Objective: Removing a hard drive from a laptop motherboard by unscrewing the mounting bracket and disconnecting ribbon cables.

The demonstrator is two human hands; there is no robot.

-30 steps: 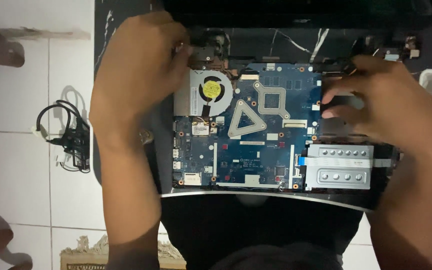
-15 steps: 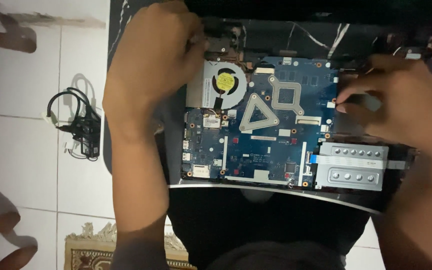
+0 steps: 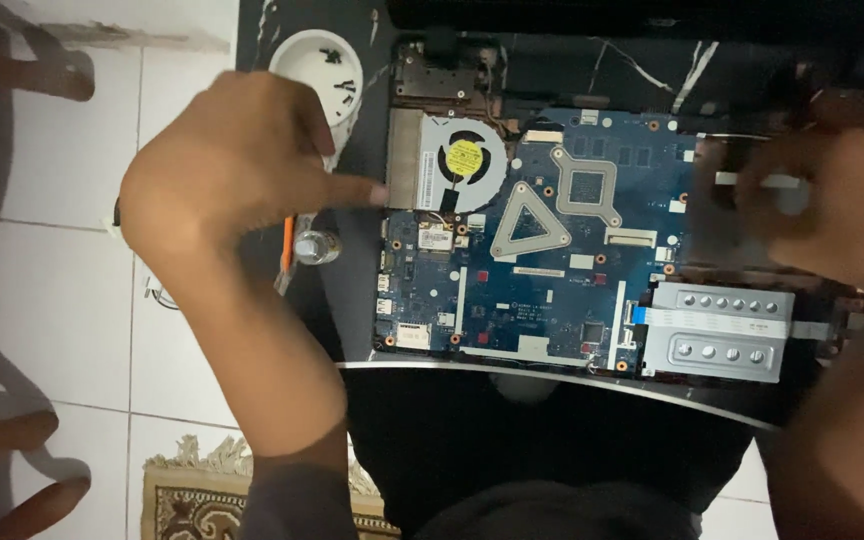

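An opened laptop lies on a black mat, its blue motherboard [image 3: 552, 280] bare. A round fan with a yellow sticker [image 3: 464, 160] sits at the board's upper left, beside a finned heatsink. My left hand [image 3: 242, 170] hovers left of the laptop with its index finger stretched out, the tip at the heatsink's left edge; it holds nothing. My right hand [image 3: 832, 200] is over the laptop's right edge, blurred by motion, and whether it holds anything is unclear. A silver metal bracket [image 3: 717, 330] lies below that hand.
A white bowl [image 3: 317, 70] with small dark screws stands at the upper left of the mat. An orange-handled tool [image 3: 287, 245] and a small clear cap [image 3: 314, 246] lie below my left hand. White floor tiles and a patterned rug [image 3: 192, 495] lie to the left.
My left hand has drawn back leftward off the laptop's upper left corner, uncovering the white bowl. My right hand has shifted and become blurred.
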